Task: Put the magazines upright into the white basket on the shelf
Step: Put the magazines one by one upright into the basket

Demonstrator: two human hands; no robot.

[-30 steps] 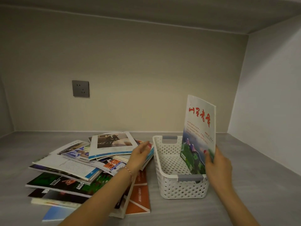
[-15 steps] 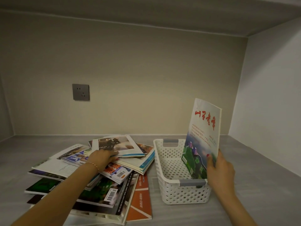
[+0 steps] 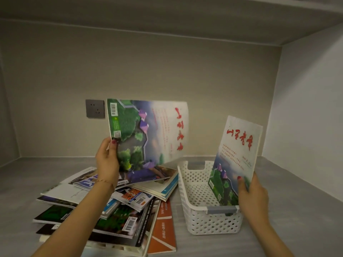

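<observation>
- Two bare hands work around the white basket (image 3: 207, 212), a rectangular plastic bin with round perforations in its walls and floor and a grey strip on its near rim, standing on the matte grey shelf (image 3: 297, 210).
- At the basket's right near corner, the right hand (image 3: 253, 198) is closed on the lower edge of an upright magazine (image 3: 235, 160); its bottom rests inside the basket along the right wall, leaning slightly. The glossy cover is white with red brush characters above a green landscape.
- Left of the basket and above the shelf, the left hand (image 3: 106, 162) pinches the lower left corner of a lifted magazine (image 3: 146, 132) with the same cover, turned sideways, its far end blurred.
- Just beside the basket's left wall lies a loose pile of magazines (image 3: 118, 206), fanned flat, with barcodes showing and an orange cover (image 3: 163, 229) nearest the basket.
- Well left of the basket, on the plain beige back wall, sits a square grey wall socket (image 3: 95, 108).
</observation>
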